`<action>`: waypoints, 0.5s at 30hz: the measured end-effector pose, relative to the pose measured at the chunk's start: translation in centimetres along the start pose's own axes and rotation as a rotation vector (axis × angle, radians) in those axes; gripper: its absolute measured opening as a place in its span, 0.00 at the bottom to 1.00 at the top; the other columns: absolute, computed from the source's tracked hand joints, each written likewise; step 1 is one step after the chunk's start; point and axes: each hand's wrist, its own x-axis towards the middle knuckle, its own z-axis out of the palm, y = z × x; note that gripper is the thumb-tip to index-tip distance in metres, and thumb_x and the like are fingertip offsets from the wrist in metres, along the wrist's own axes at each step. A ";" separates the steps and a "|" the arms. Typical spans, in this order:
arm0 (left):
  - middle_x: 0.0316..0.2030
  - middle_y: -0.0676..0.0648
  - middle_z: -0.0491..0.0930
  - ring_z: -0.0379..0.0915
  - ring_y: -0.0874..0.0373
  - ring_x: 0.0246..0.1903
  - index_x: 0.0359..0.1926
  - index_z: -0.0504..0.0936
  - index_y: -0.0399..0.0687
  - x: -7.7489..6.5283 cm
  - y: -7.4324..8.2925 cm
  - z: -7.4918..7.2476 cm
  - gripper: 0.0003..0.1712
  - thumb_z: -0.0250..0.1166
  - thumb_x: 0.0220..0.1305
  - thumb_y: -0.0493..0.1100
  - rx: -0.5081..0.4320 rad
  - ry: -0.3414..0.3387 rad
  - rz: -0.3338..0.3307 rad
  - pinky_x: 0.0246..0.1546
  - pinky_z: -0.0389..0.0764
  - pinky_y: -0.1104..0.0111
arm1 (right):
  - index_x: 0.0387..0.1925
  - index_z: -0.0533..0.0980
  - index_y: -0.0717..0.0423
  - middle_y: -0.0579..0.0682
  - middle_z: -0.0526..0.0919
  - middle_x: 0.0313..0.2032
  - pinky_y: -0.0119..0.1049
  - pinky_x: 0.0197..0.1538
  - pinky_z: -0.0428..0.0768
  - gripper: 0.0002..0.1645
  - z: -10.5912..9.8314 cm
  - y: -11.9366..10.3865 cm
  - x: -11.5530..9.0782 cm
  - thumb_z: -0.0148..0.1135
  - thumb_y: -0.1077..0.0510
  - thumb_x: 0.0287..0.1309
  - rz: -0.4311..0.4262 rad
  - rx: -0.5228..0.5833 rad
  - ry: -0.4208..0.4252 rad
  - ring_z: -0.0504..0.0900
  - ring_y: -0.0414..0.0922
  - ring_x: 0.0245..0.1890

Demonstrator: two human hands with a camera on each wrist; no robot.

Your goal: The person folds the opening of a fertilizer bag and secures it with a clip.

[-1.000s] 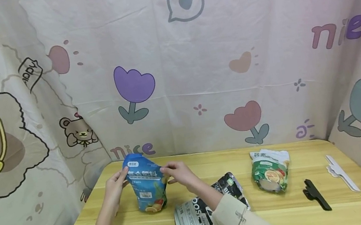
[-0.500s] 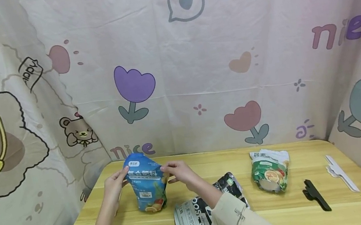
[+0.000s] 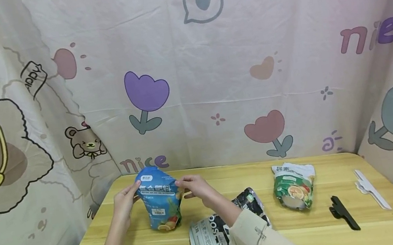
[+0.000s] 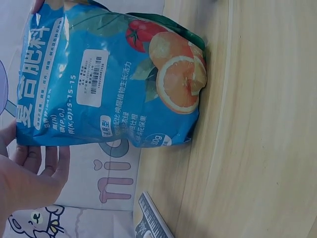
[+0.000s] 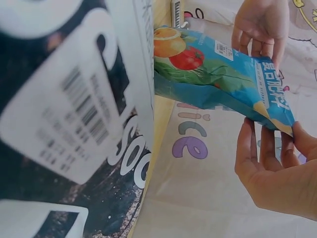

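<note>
A blue fertilizer bag (image 3: 161,205) with printed fruit stands upright at the table's left side. My left hand (image 3: 123,202) pinches its upper left edge, thumb in front and fingers behind. The opposite upper edge is pinched between the thumb and fingers of my right hand (image 3: 198,190). In the left wrist view, the bag's lower end (image 4: 181,82) meets the wooden table. A black-and-white soil bag (image 3: 209,240) lies under my right forearm, partly covered by the sleeve; it fills the left of the right wrist view.
To the right sits a green-and-white bag (image 3: 294,187) with printed fruit. Beyond it lie a black bag clip (image 3: 344,214) and a white bag clip (image 3: 372,189). A flat item with a barcode (image 4: 153,218) rests near my left hand. A patterned cloth (image 3: 196,75) hangs behind the table.
The upper front of the blue fertilizer bag has straightened slightly, so its large title shows more fully. Both hands keep their places on its edges.
</note>
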 end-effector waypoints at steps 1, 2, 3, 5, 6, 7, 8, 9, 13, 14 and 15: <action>0.47 0.44 0.77 0.73 0.56 0.45 0.53 0.76 0.39 0.0 0.0 0.0 0.44 0.63 0.46 0.70 -0.008 0.002 0.000 0.46 0.74 0.68 | 0.36 0.77 0.64 0.49 0.75 0.31 0.45 0.43 0.78 0.14 0.0 0.0 0.0 0.57 0.54 0.61 0.004 0.002 0.000 0.74 0.45 0.33; 0.46 0.44 0.77 0.73 0.57 0.45 0.52 0.76 0.39 -0.1 0.1 0.0 0.43 0.63 0.47 0.70 -0.014 0.004 0.004 0.44 0.75 0.70 | 0.36 0.77 0.64 0.49 0.75 0.31 0.45 0.43 0.78 0.14 0.0 0.0 0.0 0.57 0.54 0.61 0.009 0.004 0.002 0.74 0.45 0.33; 0.46 0.44 0.77 0.73 0.57 0.45 0.52 0.76 0.39 -0.1 0.1 0.1 0.43 0.63 0.47 0.69 -0.020 0.004 0.007 0.42 0.76 0.72 | 0.36 0.77 0.63 0.49 0.75 0.31 0.45 0.43 0.78 0.14 0.0 0.0 0.0 0.57 0.54 0.61 0.013 0.008 0.002 0.74 0.45 0.34; 0.45 0.44 0.78 0.74 0.57 0.44 0.52 0.77 0.38 -0.1 0.1 0.1 0.42 0.63 0.47 0.69 -0.030 0.009 0.017 0.40 0.76 0.74 | 0.36 0.77 0.64 0.49 0.75 0.31 0.45 0.43 0.77 0.14 0.0 0.0 0.1 0.57 0.54 0.61 0.020 0.018 0.002 0.73 0.45 0.34; 0.44 0.44 0.78 0.74 0.58 0.44 0.51 0.77 0.38 -0.1 0.1 0.1 0.42 0.63 0.48 0.68 -0.033 0.010 0.020 0.39 0.76 0.74 | 0.36 0.77 0.64 0.49 0.75 0.31 0.46 0.43 0.77 0.14 0.0 0.0 0.1 0.57 0.54 0.61 0.022 0.024 0.001 0.73 0.45 0.33; 0.44 0.44 0.78 0.74 0.58 0.43 0.51 0.77 0.38 -0.1 0.1 0.2 0.42 0.63 0.48 0.68 -0.039 0.012 0.023 0.39 0.76 0.74 | 0.36 0.77 0.64 0.49 0.75 0.31 0.46 0.43 0.77 0.14 0.0 0.0 0.1 0.57 0.54 0.61 0.024 0.030 -0.001 0.73 0.45 0.33; 0.44 0.45 0.78 0.74 0.58 0.43 0.51 0.77 0.38 -0.1 0.1 0.2 0.42 0.63 0.48 0.68 -0.041 0.012 0.026 0.39 0.76 0.74 | 0.36 0.77 0.64 0.49 0.75 0.31 0.46 0.43 0.77 0.14 0.0 0.0 0.1 0.57 0.54 0.61 0.025 0.039 -0.003 0.73 0.44 0.33; 0.43 0.44 0.78 0.75 0.58 0.43 0.51 0.77 0.38 -0.1 0.0 0.2 0.41 0.63 0.48 0.68 -0.047 0.013 0.027 0.38 0.76 0.74 | 0.36 0.76 0.64 0.49 0.75 0.31 0.46 0.43 0.77 0.14 0.0 0.0 0.1 0.57 0.54 0.61 0.026 0.046 -0.005 0.73 0.44 0.33; 0.45 0.44 0.78 0.74 0.56 0.44 0.51 0.77 0.37 -0.1 0.0 0.3 0.41 0.63 0.48 0.67 -0.055 0.013 0.021 0.41 0.76 0.72 | 0.37 0.76 0.64 0.49 0.75 0.31 0.46 0.44 0.77 0.15 0.0 0.2 0.2 0.57 0.54 0.61 0.028 0.067 -0.011 0.74 0.44 0.33; 0.45 0.43 0.77 0.74 0.56 0.45 0.52 0.77 0.37 0.0 0.0 0.3 0.42 0.64 0.48 0.67 -0.056 0.012 0.019 0.42 0.76 0.71 | 0.37 0.76 0.64 0.49 0.75 0.31 0.47 0.44 0.77 0.15 0.0 0.2 0.2 0.57 0.54 0.61 0.028 0.075 -0.011 0.74 0.44 0.33; 0.45 0.43 0.77 0.74 0.55 0.45 0.51 0.77 0.37 0.0 -0.1 0.4 0.42 0.64 0.48 0.67 -0.056 0.013 0.016 0.43 0.76 0.70 | 0.37 0.76 0.64 0.49 0.75 0.31 0.47 0.44 0.77 0.15 0.0 0.2 0.2 0.57 0.54 0.61 0.030 0.082 -0.011 0.75 0.45 0.33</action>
